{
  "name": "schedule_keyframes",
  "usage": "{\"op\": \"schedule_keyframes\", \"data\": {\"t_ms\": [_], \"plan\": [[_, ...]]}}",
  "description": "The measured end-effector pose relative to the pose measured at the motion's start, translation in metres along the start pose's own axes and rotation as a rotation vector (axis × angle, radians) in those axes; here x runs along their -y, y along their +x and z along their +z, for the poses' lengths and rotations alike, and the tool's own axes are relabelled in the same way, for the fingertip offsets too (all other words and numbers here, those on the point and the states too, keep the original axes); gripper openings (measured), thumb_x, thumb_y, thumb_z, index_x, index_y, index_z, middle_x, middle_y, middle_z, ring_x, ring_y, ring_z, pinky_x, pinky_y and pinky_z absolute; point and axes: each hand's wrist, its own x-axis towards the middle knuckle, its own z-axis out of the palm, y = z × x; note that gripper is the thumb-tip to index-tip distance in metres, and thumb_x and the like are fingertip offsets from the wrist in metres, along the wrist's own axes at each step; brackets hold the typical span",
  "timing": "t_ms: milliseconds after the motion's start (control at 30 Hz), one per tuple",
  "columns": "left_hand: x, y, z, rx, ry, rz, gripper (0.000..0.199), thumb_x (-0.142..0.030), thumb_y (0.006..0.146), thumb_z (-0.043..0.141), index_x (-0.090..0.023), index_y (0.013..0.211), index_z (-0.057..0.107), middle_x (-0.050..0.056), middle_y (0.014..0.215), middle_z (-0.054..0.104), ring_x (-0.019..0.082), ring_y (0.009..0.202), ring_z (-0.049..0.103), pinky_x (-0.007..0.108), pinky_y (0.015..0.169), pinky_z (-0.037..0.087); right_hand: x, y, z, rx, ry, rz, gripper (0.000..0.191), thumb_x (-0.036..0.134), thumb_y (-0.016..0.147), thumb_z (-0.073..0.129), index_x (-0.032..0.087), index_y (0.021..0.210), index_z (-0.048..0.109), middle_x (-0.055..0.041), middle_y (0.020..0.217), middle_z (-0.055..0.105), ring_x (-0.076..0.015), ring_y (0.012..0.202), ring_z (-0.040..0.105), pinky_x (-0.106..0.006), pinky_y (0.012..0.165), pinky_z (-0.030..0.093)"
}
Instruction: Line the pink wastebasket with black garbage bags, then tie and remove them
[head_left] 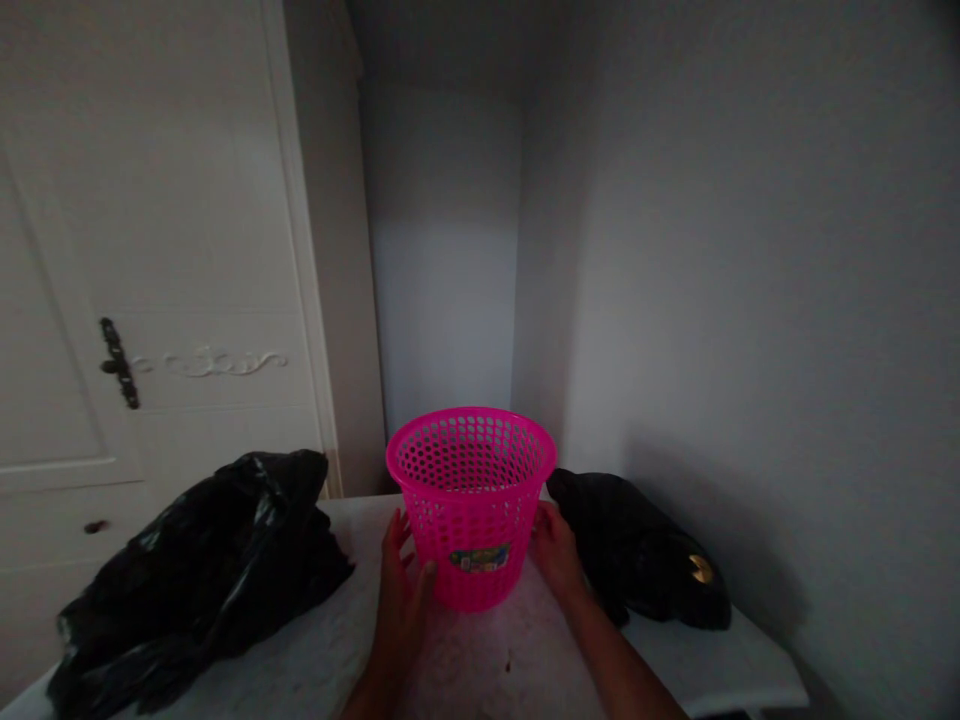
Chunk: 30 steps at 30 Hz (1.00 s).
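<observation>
A bright pink perforated plastic basket (474, 520) stands upright on the white table, with a small label on its front. My left hand (403, 590) is at the basket's left side, its thumb toward the front and its fingers around the side. On the right side, my right hand (555, 550) rests against the wall of the basket, its fingers partly hidden behind it. Through the rim, no contents show inside. To the left lies a crumpled black plastic bag (217, 570), and to the right a black bundle (645, 550) with a small gold-coloured spot.
The white table (480, 670) has a small dark speck near its front. A white cupboard (195, 230) with a dark handle stands behind on the left. A grey wall (735, 300) runs along the right side, close to the table's edge.
</observation>
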Motion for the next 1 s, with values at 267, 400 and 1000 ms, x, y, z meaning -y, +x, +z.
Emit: {"op": "schedule_keyframes", "data": {"t_ms": [267,400,1000], "plan": [[0.005,0.003,0.004,0.019,-0.089,-0.058,0.083,-0.065,0.095,0.058,-0.028,0.163,0.029,0.019,0.165,0.043,0.038,0.142,0.054,0.058,0.110,0.052,-0.002,-0.007,-0.005,0.167,0.179,-0.014,0.035,0.045,0.097,0.052,0.020,0.111,0.074,-0.0106,0.114,0.081,-0.0302,0.116,0.073,-0.044,0.105,0.055],[0.004,0.004,0.004,0.040,-0.126,-0.103,0.083,-0.067,0.095,0.056,-0.029,0.164,0.028,0.018,0.163,0.047,0.038,0.138,0.059,0.059,0.110,0.051,-0.007,-0.005,-0.002,0.198,0.261,-0.027,0.033,0.039,0.094,0.060,0.021,0.116,0.076,-0.0105,0.119,0.080,-0.0294,0.114,0.073,-0.047,0.109,0.053],[-0.004,0.006,0.002,0.062,0.017,-0.076,0.081,-0.056,0.087,0.072,-0.027,0.157,0.041,0.017,0.153,0.058,0.036,0.131,0.065,0.059,0.107,0.055,-0.011,-0.005,-0.004,0.220,0.341,-0.001,0.033,0.035,0.091,0.064,0.022,0.117,0.078,-0.0100,0.121,0.080,-0.0311,0.114,0.073,-0.049,0.107,0.054]]}}
